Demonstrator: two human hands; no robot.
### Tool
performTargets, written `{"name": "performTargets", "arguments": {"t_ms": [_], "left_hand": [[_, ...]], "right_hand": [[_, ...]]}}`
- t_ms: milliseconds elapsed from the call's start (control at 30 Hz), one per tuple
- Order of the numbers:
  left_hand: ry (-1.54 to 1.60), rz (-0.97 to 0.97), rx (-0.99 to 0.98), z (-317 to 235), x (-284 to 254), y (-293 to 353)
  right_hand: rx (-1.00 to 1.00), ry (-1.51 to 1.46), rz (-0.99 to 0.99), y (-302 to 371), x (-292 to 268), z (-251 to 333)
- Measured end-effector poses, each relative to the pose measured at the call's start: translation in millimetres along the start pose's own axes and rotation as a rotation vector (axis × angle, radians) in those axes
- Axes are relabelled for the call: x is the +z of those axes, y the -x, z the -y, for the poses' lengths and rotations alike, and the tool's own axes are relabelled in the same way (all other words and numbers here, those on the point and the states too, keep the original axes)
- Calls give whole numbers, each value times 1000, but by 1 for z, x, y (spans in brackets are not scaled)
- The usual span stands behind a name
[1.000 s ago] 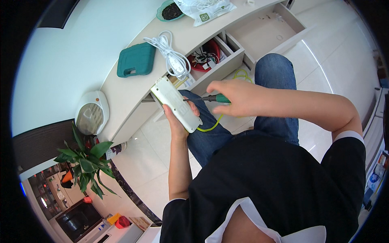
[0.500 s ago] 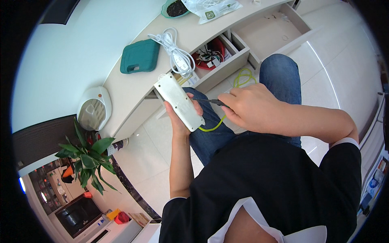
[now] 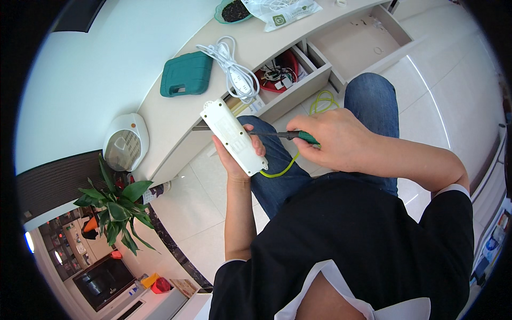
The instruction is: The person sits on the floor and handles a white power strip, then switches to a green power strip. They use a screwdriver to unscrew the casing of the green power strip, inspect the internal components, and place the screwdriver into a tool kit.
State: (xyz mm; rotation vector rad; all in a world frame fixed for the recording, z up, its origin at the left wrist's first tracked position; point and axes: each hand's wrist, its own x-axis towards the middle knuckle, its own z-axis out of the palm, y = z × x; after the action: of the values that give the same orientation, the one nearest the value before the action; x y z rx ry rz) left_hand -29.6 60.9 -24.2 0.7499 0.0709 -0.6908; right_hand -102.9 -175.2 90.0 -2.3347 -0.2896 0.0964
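My left hand (image 3: 231,166) is wrapped round a white power strip (image 3: 230,133), with its flat back and several small screw holes turned up. A yellow-green cord (image 3: 282,169) comes out of the strip's near end and runs over my jeans. In my right hand (image 3: 337,134) is a screwdriver (image 3: 306,136) with a green and black handle. Its thin shaft points left, and the tip meets or overlaps the strip's right edge beside my left fingertips; I cannot tell whether it touches.
On the curved desk (image 3: 234,31) lie a teal case (image 3: 186,73), a coiled white extension lead (image 3: 239,80) and a plastic bag (image 3: 278,13). Two drawers stand pulled out; one holds a red bowl (image 3: 295,64) of cables. A leafy plant (image 3: 118,209) is at left.
The screwdriver's green handle now shows more, as my right fingers have shifted on it. The power strip has tilted slightly in my left hand.
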Motion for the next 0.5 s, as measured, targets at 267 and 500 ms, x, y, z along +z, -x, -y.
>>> {"name": "performTargets", "arguments": {"t_ms": [267, 500], "left_hand": [[-26, 25, 2, 2, -1, -2], [-73, -56, -17, -4, 11, 1]], "right_hand": [[-135, -16, -31, -10, 11, 5], [-173, 28, -10, -21, 16, 11]]}}
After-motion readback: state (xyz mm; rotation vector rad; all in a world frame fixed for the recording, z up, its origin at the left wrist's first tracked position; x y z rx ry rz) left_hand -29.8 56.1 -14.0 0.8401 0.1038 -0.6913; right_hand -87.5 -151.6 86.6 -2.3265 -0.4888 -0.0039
